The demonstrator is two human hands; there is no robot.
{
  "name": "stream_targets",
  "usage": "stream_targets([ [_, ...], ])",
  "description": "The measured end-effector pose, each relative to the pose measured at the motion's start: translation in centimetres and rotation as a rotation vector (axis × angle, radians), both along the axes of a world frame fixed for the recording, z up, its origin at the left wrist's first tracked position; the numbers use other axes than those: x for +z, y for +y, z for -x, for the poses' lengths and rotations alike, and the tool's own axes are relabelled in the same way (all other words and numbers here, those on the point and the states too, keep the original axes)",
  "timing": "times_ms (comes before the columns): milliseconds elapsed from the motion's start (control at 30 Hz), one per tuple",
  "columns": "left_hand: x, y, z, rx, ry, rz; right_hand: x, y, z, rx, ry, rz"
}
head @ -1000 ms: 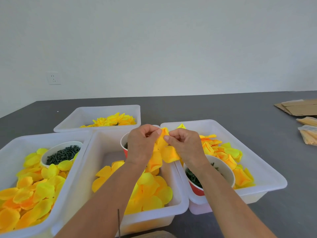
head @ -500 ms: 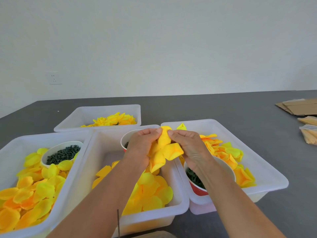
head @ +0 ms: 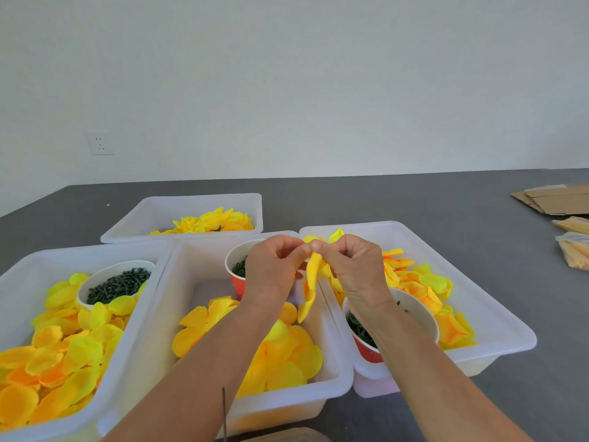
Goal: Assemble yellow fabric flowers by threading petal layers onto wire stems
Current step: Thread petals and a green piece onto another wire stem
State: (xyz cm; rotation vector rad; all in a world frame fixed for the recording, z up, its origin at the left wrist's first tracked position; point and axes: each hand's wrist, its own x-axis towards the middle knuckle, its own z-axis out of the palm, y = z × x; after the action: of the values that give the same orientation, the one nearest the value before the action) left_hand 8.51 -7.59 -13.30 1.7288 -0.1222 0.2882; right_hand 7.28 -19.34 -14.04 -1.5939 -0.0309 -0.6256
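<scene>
My left hand (head: 274, 269) and my right hand (head: 353, 269) meet above the middle white bin (head: 338, 387). Both pinch the top of a yellow petal layer (head: 312, 282), which hangs folded and limp between them. Loose yellow petal layers (head: 283, 355) lie in the middle bin under my forearms. A thin dark wire stem (head: 224, 413) stands upright at the bottom edge, by my left forearm.
A left bin (head: 19, 269) holds petals and a white bowl of dark green pieces (head: 118, 283). A right bin (head: 497, 317) holds orange-yellow petals and a red cup (head: 366, 346). Another red cup (head: 237, 282) sits behind my left hand. Finished flowers (head: 216, 220) fill the far bin. Cardboard (head: 554, 199) lies far right.
The petal layer was spread wider between my hands; now it hangs narrow and folded. My fingertips have drawn together at its top, and both hands have lifted slightly.
</scene>
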Motion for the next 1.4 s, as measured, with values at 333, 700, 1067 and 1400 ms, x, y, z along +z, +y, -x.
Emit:
stream_targets([
  [333, 1.6, 1.0, 0.7, -0.324, 0.275, 0.49, 0.3, 0.2, 0.6, 0.295, 0.011, -0.114],
  [700, 1.2, 1.1, -0.3, -0.069, 0.173, 0.372, 0.4, -0.4, 0.1, 0.371, 0.127, -0.3],
  [1067, 1.2, 0.8, 0.2, -0.103, 0.215, 0.177, 0.2, -0.3, 0.3, 0.194, 0.036, -0.03],
  [1400, 1.3, 0.8, 0.2, -0.107, 0.263, 0.213, 0.4, -0.1, 0.5, 0.267, 0.085, 0.042],
])
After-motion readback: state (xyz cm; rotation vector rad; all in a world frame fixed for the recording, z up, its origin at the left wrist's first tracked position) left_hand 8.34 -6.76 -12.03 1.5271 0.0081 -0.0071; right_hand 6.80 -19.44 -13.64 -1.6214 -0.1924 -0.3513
